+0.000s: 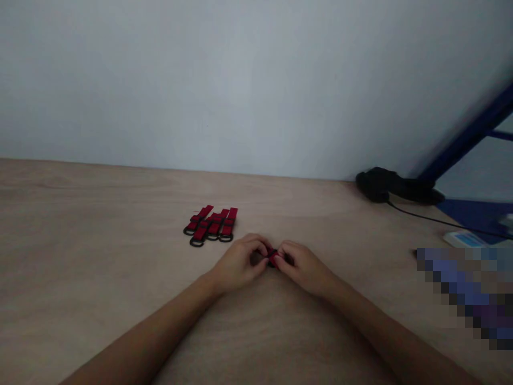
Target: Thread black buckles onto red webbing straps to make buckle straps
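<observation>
Red strap [273, 259] pinched between the closed fingers [281, 260] of left hand [239, 263] and right hand [304, 268], low over the worktop [120, 214]; a tight fingertip pinch suits such small work. Further red straps with black rings [210, 224] lie just left of the hands.

1. We take this for a small assembly workshop.
2. We see a bare plywood bench [80, 214] against a plain wall [200, 80].
3. We see batched red webbing straps [210, 224] laid out in a row.
4. We see a blue metal frame [468, 133] and a black cable [425, 215] nearby.
</observation>
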Demonstrator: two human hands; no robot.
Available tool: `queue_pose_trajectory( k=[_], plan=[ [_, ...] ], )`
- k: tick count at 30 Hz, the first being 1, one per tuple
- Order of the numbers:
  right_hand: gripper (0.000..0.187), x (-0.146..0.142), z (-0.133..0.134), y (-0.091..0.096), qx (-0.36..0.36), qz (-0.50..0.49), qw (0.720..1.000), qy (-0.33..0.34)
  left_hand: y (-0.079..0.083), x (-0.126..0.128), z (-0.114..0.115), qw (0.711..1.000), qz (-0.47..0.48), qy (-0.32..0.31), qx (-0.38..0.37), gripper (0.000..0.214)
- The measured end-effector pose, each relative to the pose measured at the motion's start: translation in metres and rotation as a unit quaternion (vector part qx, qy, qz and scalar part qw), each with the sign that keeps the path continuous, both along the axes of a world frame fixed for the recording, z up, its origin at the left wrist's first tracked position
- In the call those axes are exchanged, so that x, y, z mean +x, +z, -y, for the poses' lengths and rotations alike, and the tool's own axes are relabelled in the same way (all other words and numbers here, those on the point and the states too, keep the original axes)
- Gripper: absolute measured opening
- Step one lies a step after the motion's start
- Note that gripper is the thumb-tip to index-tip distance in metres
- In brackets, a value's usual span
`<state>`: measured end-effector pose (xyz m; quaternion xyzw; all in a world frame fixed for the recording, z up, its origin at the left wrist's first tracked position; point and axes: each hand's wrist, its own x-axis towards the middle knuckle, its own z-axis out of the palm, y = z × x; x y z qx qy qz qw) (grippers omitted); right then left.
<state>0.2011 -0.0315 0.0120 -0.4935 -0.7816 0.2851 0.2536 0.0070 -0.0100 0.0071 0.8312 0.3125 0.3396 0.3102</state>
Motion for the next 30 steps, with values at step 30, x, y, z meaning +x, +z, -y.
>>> queue_pose_trajectory(
  k=[30],
  plan=[
    [0.021,0.0029,-0.0034,0.0016,0.023,0.001,0.997,0.078,0.0047,-0.0036,-0.0029,0.989,-0.108,-0.102,0.026,0.027]
  ],
)
